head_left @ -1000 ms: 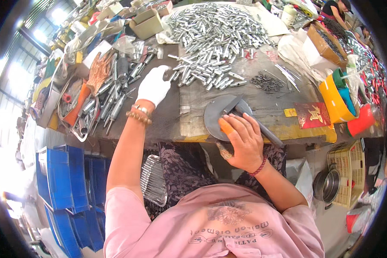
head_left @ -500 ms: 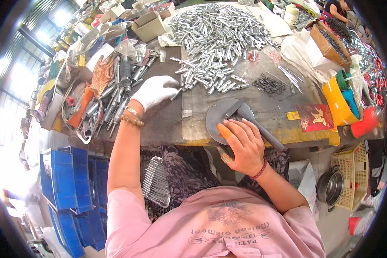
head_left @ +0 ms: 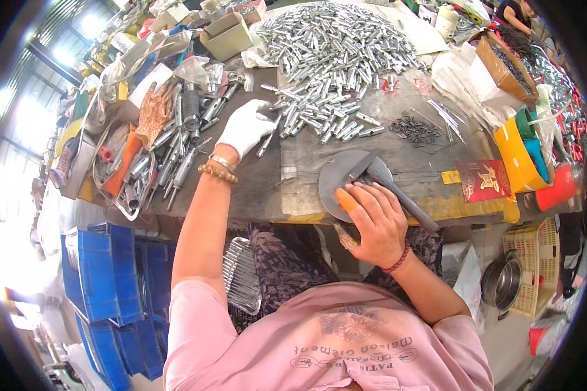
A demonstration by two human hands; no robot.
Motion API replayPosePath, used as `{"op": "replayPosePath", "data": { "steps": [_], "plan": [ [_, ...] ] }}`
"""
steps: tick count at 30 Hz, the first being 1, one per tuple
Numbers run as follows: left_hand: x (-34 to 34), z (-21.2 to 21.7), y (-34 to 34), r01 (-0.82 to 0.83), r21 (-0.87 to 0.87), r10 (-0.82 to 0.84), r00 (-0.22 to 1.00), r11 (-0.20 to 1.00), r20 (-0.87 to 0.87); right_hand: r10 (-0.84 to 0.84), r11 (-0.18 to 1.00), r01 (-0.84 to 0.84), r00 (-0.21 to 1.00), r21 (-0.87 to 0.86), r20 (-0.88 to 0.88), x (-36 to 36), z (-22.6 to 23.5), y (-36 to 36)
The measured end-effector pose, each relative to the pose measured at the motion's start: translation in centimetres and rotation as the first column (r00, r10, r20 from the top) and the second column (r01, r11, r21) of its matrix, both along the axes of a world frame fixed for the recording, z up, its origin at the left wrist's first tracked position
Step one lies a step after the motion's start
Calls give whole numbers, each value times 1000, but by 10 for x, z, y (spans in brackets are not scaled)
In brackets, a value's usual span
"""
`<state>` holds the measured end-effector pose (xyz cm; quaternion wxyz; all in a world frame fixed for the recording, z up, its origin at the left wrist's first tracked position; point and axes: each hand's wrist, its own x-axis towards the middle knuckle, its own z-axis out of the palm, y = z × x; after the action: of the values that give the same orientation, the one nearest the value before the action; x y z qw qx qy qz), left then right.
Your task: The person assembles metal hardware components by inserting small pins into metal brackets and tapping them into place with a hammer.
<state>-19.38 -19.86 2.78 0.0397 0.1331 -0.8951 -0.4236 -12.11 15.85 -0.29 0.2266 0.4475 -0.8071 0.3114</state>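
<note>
My left hand [head_left: 241, 133], in a white glove, reaches over the worktable with its fingers curled at the upper end of a slim metal tube [head_left: 267, 141]. Right beside it begins a large heap of short silvery metal tubes [head_left: 336, 49]. Lower on the table lies a round grey plate [head_left: 333, 197], and across it a dark grey tool shaped like a hammer [head_left: 407, 203]. My bare right hand [head_left: 377, 225], its index finger covered in orange, rests on the plate beside the tool's handle. Its fingers are stretched out; the thumb points down past the plate's edge.
Small dark pieces [head_left: 416, 130] and thin rods [head_left: 447, 120] lie right of the heap. Farther right are a red envelope [head_left: 482, 180] and a yellow container [head_left: 520, 153]. Longer metal parts [head_left: 182, 166] and an orange patterned glove [head_left: 155, 117] crowd the left. Blue bins [head_left: 98, 274] stand below.
My left hand has moved slightly away from me, and more of the slim tube shows beside it. My right hand keeps its place on the plate. The whole view has shifted a little.
</note>
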Motion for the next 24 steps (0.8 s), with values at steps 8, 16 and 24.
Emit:
{"op": "replayPosePath", "data": {
  "steps": [8, 16, 24],
  "plan": [
    [11, -6, -16, 174, -136, -176, 984, 975, -2, -1, 1000, 1, 1000, -4, -11, 0, 1, -2],
    [20, 8, 12, 51, -310, -42, 999, 949, 34, -9, 1000, 9, 1000, -3, -20, 0, 0, -2],
    [37, 16, -9, 1, 334, -44, 991, 943, 123, -5, 1000, 5, 1000, -8, -27, 0, 0, -2]
  ]
}}
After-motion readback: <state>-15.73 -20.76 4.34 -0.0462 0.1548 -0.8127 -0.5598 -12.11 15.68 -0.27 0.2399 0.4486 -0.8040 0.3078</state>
